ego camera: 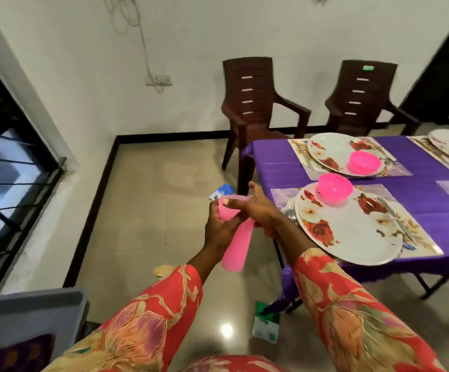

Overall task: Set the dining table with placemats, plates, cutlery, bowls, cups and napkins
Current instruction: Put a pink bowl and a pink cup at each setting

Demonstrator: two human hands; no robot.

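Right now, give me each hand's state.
Left hand: gripping the stack of pink cups.
Right hand: fingers on the top pink cup, pulling it off.

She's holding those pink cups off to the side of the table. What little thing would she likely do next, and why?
Probably pull the top cup free of the pink cup stack. Her left hand and right hand both grip it, and the near plate has a pink bowl but no cup beside it.

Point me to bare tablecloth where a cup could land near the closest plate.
Free: the purple strip between the near placemat and far placemat, toward the table's left edge, and the strip right of the near placemat. Crowded: the near plate carries a pink bowl, with cutlery on both sides. Both hands hold pink cups.
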